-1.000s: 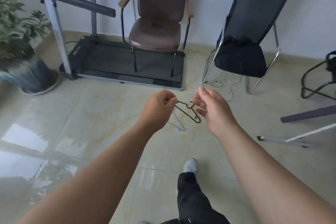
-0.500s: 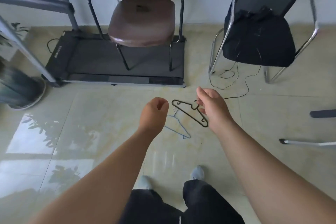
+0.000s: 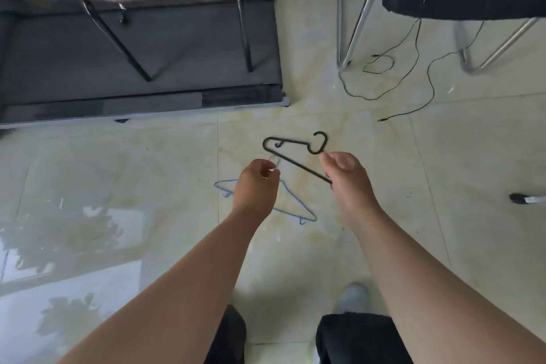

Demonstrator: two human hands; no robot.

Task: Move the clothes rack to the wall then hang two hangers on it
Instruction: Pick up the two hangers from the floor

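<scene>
Both hands have dropped lower: left hand (image 3: pixel 257 183) fingers pinch the blue hanger's (image 3: pixel 295 210) hook; right hand (image 3: pixel 345 177) fingers, loosely curled, touch the black hanger (image 3: pixel 298 165).

Left hand (image 3: pixel 257 186) pinches the blue hanger (image 3: pixel 295 210) by its hook; just beside it, right hand (image 3: pixel 345 177) reaches the black hanger (image 3: pixel 298 164).

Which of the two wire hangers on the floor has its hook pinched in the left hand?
The thin light-blue wire hanger: the left hand pinches its hook. The black hanger lies by the right hand.
</scene>
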